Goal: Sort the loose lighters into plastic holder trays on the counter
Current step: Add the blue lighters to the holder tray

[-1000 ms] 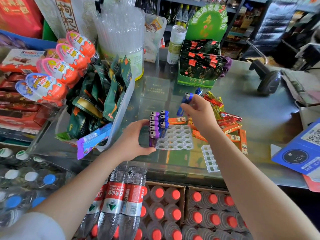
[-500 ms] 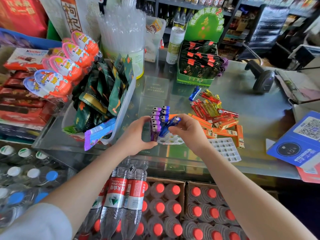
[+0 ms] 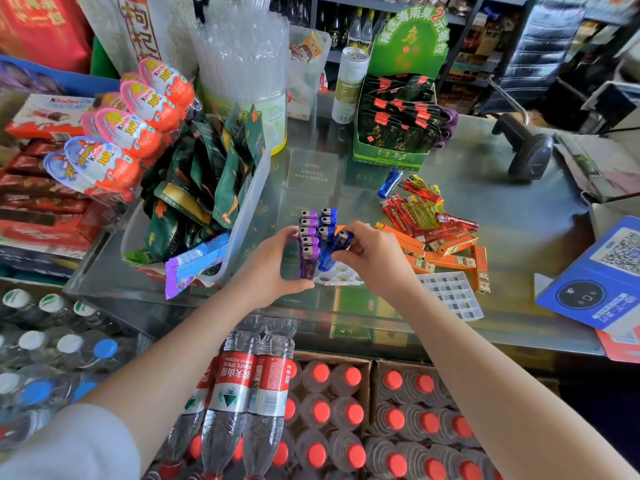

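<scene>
A white holder tray (image 3: 341, 276) sits on the glass counter (image 3: 519, 216), with several purple lighters (image 3: 309, 233) and blue lighters (image 3: 328, 220) standing in its left rows. My left hand (image 3: 268, 268) grips the tray's left side against the purple row. My right hand (image 3: 370, 258) pinches a blue lighter (image 3: 332, 251), tilted, its base at a tray hole beside the blue row. Loose red, yellow and orange lighters (image 3: 429, 226) lie in a heap to the right, and one loose blue lighter (image 3: 389, 181) lies behind it. A second tray (image 3: 453, 294) lies flat at the right.
A clear bin of green snack packets (image 3: 207, 188) stands close on the left. A green display box (image 3: 398, 129), a can (image 3: 349, 84) and a barcode scanner (image 3: 526, 147) stand behind. A blue QR card (image 3: 602, 275) lies at the right. Bottled water fills boxes below the counter.
My right hand picked a blue lighter from the heap, carried it left to the tray and lowered it beside the blue row. My left hand stayed on the tray.
</scene>
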A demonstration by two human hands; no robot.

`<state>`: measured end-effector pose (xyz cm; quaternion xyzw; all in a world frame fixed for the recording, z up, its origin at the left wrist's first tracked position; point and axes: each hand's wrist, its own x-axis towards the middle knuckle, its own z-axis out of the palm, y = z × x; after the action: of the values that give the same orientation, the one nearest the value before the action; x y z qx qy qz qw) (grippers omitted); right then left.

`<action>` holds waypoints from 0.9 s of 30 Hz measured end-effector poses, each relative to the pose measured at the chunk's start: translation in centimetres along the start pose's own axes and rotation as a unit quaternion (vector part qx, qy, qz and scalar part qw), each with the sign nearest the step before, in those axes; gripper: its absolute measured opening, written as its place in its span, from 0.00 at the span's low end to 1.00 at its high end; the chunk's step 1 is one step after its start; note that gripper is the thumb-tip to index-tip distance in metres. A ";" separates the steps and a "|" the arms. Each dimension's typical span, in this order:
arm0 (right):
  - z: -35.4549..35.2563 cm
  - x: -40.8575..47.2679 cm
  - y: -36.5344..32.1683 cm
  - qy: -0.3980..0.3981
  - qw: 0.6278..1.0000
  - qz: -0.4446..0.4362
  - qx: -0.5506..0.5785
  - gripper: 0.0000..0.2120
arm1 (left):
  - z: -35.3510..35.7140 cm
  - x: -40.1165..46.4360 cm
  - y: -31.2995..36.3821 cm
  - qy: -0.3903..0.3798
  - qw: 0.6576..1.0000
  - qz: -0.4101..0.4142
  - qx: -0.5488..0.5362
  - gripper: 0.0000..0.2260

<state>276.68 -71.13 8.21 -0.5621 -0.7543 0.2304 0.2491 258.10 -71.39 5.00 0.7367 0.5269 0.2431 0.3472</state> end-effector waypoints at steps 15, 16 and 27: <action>1.1 0.3 0.7 -0.010 0.991 -0.060 -0.116 0.11 | -0.2 -0.1 -0.3 -0.015 1.000 0.007 -0.025 0.33; 1.1 0.4 0.7 -0.008 0.991 -0.058 -0.123 0.11 | -0.1 -0.1 -0.4 -0.014 1.000 0.009 -0.026 0.32; -1.1 1.1 4.6 0.045 0.987 -0.006 -0.151 0.07 | 0.3 0.5 -0.7 0.000 1.000 0.014 -0.007 0.35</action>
<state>280.51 -68.84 6.34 -0.5986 -0.7718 0.0865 0.1961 258.03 -70.83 4.27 0.7416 0.5149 0.2519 0.3486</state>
